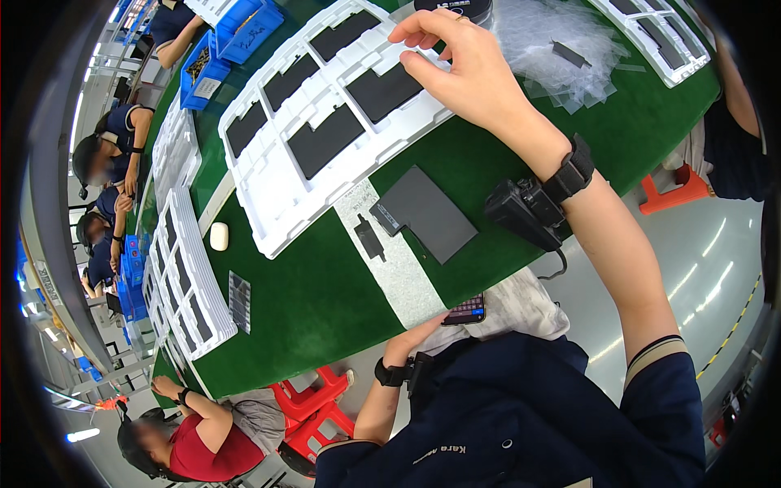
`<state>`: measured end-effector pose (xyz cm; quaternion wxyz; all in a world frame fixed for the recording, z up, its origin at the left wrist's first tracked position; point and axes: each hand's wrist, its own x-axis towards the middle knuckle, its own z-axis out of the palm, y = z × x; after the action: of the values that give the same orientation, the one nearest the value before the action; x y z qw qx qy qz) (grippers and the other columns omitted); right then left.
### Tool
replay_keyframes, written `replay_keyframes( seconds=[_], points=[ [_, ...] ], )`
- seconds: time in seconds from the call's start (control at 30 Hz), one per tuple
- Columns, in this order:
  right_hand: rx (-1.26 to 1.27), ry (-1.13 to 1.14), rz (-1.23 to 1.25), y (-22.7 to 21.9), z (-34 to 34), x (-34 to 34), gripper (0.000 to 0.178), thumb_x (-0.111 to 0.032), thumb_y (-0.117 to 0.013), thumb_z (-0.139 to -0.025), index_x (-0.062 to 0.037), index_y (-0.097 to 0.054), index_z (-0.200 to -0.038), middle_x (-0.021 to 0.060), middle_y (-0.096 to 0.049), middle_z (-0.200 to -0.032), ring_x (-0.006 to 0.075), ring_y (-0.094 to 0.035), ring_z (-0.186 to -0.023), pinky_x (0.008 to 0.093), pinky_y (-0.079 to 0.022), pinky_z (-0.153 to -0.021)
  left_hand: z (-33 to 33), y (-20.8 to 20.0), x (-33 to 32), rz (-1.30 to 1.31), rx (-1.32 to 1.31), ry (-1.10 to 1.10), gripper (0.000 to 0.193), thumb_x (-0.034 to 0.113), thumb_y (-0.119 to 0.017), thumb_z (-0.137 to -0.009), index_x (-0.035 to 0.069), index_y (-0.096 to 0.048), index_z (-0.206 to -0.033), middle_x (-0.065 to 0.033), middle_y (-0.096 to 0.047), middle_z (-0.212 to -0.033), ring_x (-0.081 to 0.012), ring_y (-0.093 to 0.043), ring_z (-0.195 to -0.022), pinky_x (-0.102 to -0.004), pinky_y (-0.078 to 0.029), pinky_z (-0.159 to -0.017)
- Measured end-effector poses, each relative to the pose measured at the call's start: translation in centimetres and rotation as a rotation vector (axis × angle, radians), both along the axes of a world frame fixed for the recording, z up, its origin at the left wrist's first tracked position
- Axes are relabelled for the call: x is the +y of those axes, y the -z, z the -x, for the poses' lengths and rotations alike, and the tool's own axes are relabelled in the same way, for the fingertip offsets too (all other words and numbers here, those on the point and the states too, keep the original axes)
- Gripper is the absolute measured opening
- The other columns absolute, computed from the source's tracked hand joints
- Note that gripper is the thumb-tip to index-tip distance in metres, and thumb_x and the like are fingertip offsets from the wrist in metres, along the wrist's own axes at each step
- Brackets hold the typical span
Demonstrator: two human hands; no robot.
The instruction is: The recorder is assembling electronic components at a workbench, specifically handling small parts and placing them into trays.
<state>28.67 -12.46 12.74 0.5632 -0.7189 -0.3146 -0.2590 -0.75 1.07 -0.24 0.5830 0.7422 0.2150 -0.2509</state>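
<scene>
right hand (464, 61): fingers loosely curled, holds nothing, tips over a dark flat panel (384, 91) in the white tray (268, 195) on the green table (325, 301) | left hand: hidden in lap, cannot tell | tip: pinch panel edges softly, lift straight up.

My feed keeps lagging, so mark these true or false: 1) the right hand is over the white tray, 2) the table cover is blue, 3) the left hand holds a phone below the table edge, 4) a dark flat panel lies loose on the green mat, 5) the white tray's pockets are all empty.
1) True: the right hand reaches over the white tray, fingers at a dark panel in a pocket.
2) False: the table cover is green.
3) True: the left hand holds a phone by the lap.
4) True: the dark flat panel lies beside the tray.
5) False: several pockets hold dark panels.
</scene>
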Motion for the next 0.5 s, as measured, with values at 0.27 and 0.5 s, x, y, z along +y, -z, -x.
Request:
replay_keyframes(
  seconds=[0.27,0.5],
  points=[
    [0.004,0.005,0.006,0.1,0.0,0.0,0.016,-0.014,-0.058,-0.072,-0.0051,-0.061,-0.086,0.01,-0.057,-0.08,0.0218,-0.056,-0.076,0.0313,-0.046,-0.067,-0.1,0.1,-0.1,-0.011,0.025,0.054,0.042,0.035,-0.057,-0.084,0.001,-0.057,-0.108,-0.0079,-0.06,-0.104,-0.0184,-0.055,-0.095,-0.0278,-0.042,-0.085],
    [0.011,0.006,0.012,0.0,0.1,0.0,0.017,-0.014,-0.058,-0.072,-0.0053,-0.061,-0.086,0.0099,-0.057,-0.079,0.0217,-0.056,-0.075,0.0314,-0.046,-0.066,1.6,3.1,1.4,-0.221,-0.057,0.106,0.038,0.03,-0.056,-0.085,0.002,-0.056,-0.11,-0.0097,-0.059,-0.109,-0.0204,-0.055,-0.098,-0.0288,-0.041,-0.087]
  ],
)
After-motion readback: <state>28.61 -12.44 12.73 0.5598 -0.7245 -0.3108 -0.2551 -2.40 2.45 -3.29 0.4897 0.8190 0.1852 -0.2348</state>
